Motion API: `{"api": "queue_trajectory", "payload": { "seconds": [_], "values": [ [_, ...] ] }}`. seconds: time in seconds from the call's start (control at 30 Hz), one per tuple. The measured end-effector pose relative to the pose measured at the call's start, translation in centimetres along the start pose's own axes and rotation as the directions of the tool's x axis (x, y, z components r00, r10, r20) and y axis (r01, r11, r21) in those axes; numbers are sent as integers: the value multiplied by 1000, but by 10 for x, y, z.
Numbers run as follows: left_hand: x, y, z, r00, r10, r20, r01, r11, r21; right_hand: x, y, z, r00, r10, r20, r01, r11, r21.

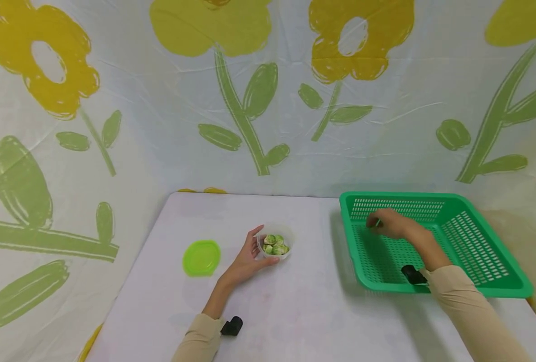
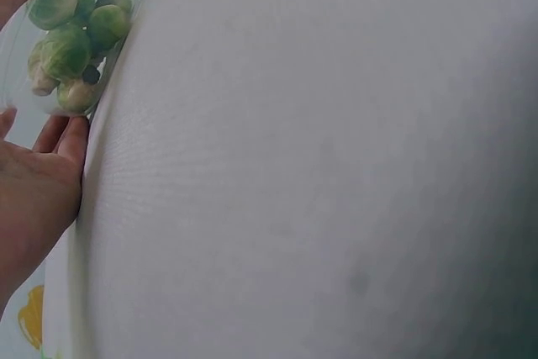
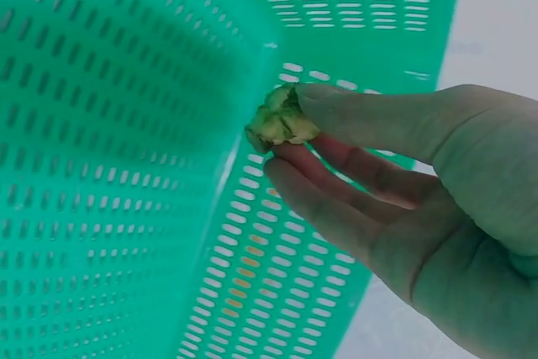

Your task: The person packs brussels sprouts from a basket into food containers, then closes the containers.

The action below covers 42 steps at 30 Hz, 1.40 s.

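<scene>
On the white table, my left hand (image 1: 244, 264) curves its fingers and thumb around a clear plastic container (image 1: 287, 234). Several Brussels sprouts (image 1: 275, 245) lie inside it, also seen through its wall in the left wrist view as green Brussels sprouts (image 2: 67, 52). Over the inside of a green plastic basket (image 1: 469, 206), my right hand (image 1: 392, 223) pinches one Brussels sprout (image 3: 282, 119) between thumb and fingertips. That sprout looks yellowish and is held near a basket wall. Its far side is hidden by the thumb.
A lime-green round lid (image 1: 201, 258) lies flat on the table (image 1: 286, 311), left of the container. A flower-printed cloth (image 1: 168, 100) hangs behind and at the sides. The basket's raised rim surrounds the right hand.
</scene>
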<state>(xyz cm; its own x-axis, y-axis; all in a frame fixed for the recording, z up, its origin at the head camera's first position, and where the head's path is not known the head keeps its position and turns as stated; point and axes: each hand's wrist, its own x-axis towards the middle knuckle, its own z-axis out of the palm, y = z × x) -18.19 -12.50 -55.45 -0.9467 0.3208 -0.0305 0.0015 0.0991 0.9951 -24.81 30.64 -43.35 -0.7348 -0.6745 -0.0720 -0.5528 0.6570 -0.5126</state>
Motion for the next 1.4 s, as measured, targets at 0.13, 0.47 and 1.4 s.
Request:
{"api": "queue_trajectory", "payload": {
  "seconds": [0.13, 0.47, 1.4],
  "values": [
    [0, -1, -1, 1000, 0, -1, 0, 1000, 2, 1, -10, -6, 999, 1, -37, -1, 1000, -5],
    [-1, -5, -1, 1000, 1, 3, -1, 1000, -9, 5, -35, -9, 995, 38, -96, -44, 997, -66],
    [1, -4, -1, 1000, 7, 15, -7, 1000, 2, 7, -84, 8, 899, -131, -417, 78, 987, -143]
  ]
}}
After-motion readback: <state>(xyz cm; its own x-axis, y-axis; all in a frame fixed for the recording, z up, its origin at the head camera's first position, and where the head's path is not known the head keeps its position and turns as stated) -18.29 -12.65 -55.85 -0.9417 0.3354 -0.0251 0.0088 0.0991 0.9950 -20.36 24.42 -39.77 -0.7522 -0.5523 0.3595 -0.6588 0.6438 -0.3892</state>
